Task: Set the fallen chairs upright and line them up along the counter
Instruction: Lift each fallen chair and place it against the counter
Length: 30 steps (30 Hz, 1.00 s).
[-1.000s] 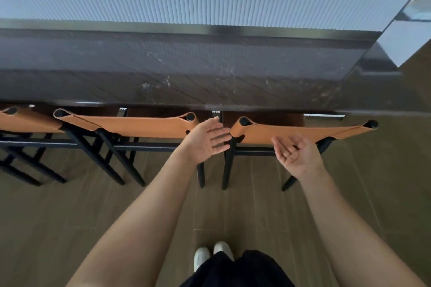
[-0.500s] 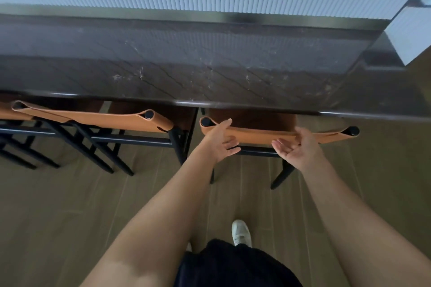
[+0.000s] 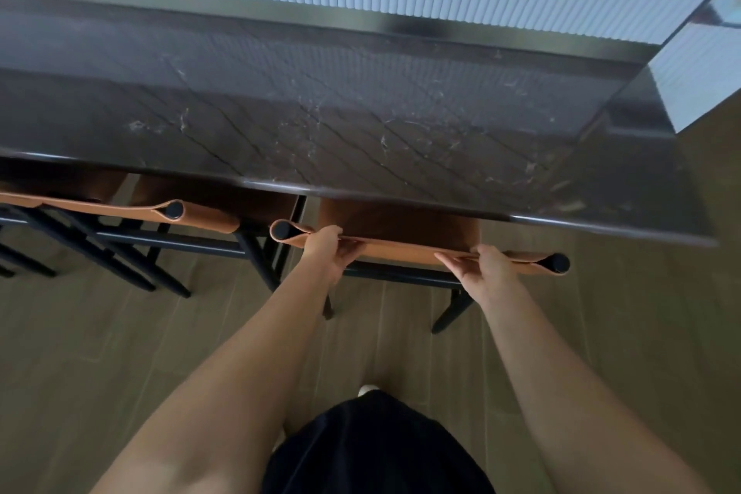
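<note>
Dark veined marble counter (image 3: 361,124) w/ front edge overhanging tan leather chair backrest (image 3: 401,249); left hand (image 3: 331,253) & right hand (image 3: 487,265) both gripping its top, long axis running parallel to edge.

Right chair (image 3: 417,251): upright, seat tucked under the surface (image 3: 361,132).
Left chair (image 3: 168,213): just beside it, leftward.
</note>
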{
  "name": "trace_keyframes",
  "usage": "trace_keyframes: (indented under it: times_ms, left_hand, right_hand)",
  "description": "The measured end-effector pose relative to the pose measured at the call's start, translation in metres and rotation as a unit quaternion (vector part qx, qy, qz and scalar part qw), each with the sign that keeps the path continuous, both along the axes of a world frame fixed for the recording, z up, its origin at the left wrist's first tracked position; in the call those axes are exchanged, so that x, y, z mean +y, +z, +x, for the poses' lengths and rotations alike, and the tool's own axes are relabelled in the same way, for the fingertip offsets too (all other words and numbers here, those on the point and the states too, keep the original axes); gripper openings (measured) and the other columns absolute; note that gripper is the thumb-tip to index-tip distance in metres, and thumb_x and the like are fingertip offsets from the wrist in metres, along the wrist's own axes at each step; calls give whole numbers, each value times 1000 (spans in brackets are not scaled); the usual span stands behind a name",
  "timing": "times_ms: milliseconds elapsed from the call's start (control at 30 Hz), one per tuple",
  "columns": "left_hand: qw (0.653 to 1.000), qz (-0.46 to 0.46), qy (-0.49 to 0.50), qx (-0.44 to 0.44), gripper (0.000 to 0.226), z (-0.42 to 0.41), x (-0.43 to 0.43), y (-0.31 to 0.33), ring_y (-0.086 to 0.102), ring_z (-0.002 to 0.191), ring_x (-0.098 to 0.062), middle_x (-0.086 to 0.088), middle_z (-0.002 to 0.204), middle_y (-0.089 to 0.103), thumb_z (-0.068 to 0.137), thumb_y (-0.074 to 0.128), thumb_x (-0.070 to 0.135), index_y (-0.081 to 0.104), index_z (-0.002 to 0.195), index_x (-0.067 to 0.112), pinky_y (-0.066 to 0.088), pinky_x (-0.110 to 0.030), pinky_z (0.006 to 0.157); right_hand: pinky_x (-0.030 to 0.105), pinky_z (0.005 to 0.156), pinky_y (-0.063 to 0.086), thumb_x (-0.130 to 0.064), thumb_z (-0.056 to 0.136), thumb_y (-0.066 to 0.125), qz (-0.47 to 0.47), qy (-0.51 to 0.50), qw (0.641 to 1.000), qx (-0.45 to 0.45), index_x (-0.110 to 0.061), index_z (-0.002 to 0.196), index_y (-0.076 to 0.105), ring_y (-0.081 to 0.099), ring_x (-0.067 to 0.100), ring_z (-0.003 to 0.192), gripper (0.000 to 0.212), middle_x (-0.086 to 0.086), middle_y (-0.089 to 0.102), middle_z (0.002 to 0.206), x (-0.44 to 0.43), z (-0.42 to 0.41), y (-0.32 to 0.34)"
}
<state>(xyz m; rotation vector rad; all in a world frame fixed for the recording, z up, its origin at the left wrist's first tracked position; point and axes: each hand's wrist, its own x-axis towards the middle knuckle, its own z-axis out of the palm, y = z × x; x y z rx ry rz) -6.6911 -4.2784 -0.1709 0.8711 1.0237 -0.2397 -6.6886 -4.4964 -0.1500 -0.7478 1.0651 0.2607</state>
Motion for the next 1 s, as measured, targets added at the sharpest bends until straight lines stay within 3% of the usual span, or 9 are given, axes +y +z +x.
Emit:
trace_keyframes:
  times_ms: [100, 200, 333, 500, 667, 767, 900, 1000]
  left_hand:
    - [1000, -3, 4, -12, 35, 6, 3, 2, 61, 86, -30, -20, 98, 58, 99, 39, -2, 39, 134, -3, 53, -43, 79]
    - [1000, -11, 2, -10, 31, 8, 11, 1, 62, 89, -31, -21, 100, 59, 100, 41, -1, 43, 130, -2, 53, -43, 81]
    - [1000, -20, -6, -10, 28, 6, 16, 2, 63, 90, -31, -21, 103, 61, 100, 41, -1, 44, 128, -1, 54, -42, 79]
    - [1000, -17, -23, -12, 34, 3, 17, 8, 64, 98, -32, -25, 126, 58, 99, 45, 2, 44, 133, -3, 55, -41, 74]
    - [999, -42, -21, -12, 32, -8, 18, 16, 63, 106, -38, -27, 124, 59, 96, 56, 8, 49, 126, 0, 58, -42, 65]
    - [998, -57, 9, -23, 34, -13, 19, 20, 62, 107, -39, -25, 124, 58, 93, 58, 9, 48, 125, 2, 57, -45, 76]
    - [997, -56, 11, -42, 44, -25, 24, 28, 63, 105, -36, -24, 124, 59, 94, 59, 17, 47, 133, 2, 54, -44, 90]
    - [993, -89, 42, -60, 52, -38, 32, 33, 62, 108, -36, -24, 123, 60, 93, 59, 27, 46, 135, 0, 50, -45, 98]
  right_hand:
    - [62, 72, 55, 5, 97, 44, 13, -16, 1000, -8, -2, 126, 45, 56, 48, 101, 30, 26, 51, 120, 4, 8, 0]
    - [61, 77, 55, 7, 96, 41, -4, -10, 1000, -12, -2, 129, 42, 56, 48, 110, 34, 25, 50, 120, 11, 12, -4]
    - [60, 76, 56, 7, 96, 43, -14, -2, 1000, -7, -3, 124, 45, 58, 44, 97, 30, 25, 51, 115, 13, 14, -4]
    - [58, 77, 56, 1, 97, 48, -16, 14, 1000, -3, -1, 119, 50, 61, 40, 93, 22, 25, 55, 110, 12, 11, -1]
    - [51, 78, 59, -9, 98, 53, -40, 52, 998, 0, -3, 120, 53, 65, 36, 95, 23, 24, 61, 111, 10, 2, 3]
    - [48, 81, 59, -17, 97, 56, -59, 76, 995, 8, -4, 121, 51, 65, 34, 98, 27, 23, 61, 111, 11, -5, 4]
    - [48, 96, 52, -23, 98, 54, -55, 100, 993, -6, -4, 103, 51, 61, 33, 108, 20, 21, 58, 113, 20, -17, 11]
    - [51, 100, 47, -32, 98, 53, -40, 107, 993, -4, -8, 115, 45, 59, 35, 113, 30, 20, 56, 116, 28, -29, 17]
